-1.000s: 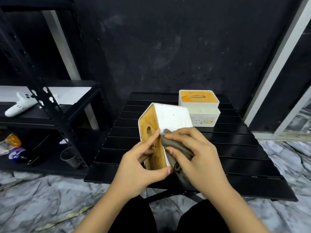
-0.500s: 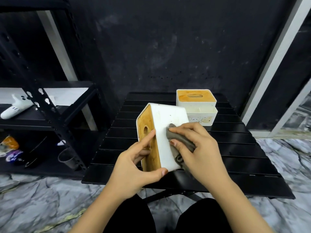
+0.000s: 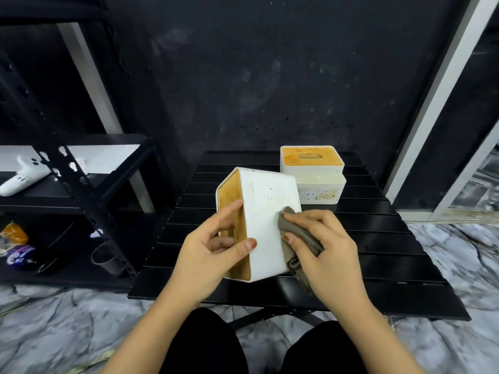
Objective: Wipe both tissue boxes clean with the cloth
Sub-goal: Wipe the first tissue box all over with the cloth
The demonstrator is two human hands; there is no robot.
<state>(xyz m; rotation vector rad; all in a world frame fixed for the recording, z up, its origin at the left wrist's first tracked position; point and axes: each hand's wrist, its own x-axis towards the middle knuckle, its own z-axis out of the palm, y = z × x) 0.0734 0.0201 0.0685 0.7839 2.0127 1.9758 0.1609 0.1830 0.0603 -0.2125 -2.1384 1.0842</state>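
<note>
Near box: we hold the near tissue box (image 3: 263, 220) tipped on its side above the black table (image 3: 378, 252); it looks rigid, light, smooth-walled.
Hold: our left hand (image 3: 213, 255) clamps its wooden-lid edge.
Cloth: soft grey cloth (image 3: 295, 238) bunched in our right hand (image 3: 324, 249).
Change: we see the cloth now further right on the white wall.
Far box: the second tissue box (image 3: 313, 174) sits behind, stained.

The wooden lid of the near tissue box (image 3: 263, 211) is largely covered by the left hand (image 3: 213, 255); its slot is hidden. Much of the cloth (image 3: 297, 238) is enclosed in the grip of the right hand (image 3: 326, 255). The far tissue box (image 3: 313, 171) is partly blocked at lower left. Items on the shelf (image 3: 81, 206) at left are blurred.
</note>
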